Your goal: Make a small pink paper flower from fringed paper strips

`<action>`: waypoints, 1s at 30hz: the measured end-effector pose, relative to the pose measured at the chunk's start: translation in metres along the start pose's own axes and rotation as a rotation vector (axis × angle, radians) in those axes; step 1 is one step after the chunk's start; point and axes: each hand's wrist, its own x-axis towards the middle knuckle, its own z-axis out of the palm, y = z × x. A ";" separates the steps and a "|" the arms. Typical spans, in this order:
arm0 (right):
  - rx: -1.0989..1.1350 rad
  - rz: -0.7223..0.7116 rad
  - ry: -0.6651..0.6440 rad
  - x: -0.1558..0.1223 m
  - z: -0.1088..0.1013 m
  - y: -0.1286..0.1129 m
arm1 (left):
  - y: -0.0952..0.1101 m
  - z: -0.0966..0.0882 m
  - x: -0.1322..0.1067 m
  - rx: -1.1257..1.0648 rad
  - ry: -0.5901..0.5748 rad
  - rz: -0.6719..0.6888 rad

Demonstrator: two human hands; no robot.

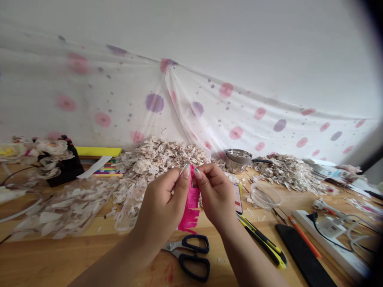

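Note:
A bright pink strip with a fringed edge point(191, 207), perhaps crepe paper, hangs from between my two hands. Its top end is pinched by the thumb and fingers of my left hand point(167, 197). My right hand point(216, 193) pinches the same top end from the other side, with the thumbs close together. The cut fringe points to the right, and the lower end dangles above the table. Just below it lie scissors with dark blue handles point(194, 257), their blades partly hidden behind my left forearm.
Heaps of pale, petal-like scraps point(167, 153) line the back of the table. A metal pot point(238, 159) stands behind my right hand. To the right lie a yellow-black utility knife point(263, 241), a black phone-like slab point(305, 255) and a power strip point(329, 243). Clear trays point(128, 211) sit left.

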 end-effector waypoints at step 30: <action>-0.283 -0.062 -0.081 -0.002 -0.010 -0.004 | 0.000 0.001 -0.001 -0.030 -0.023 -0.006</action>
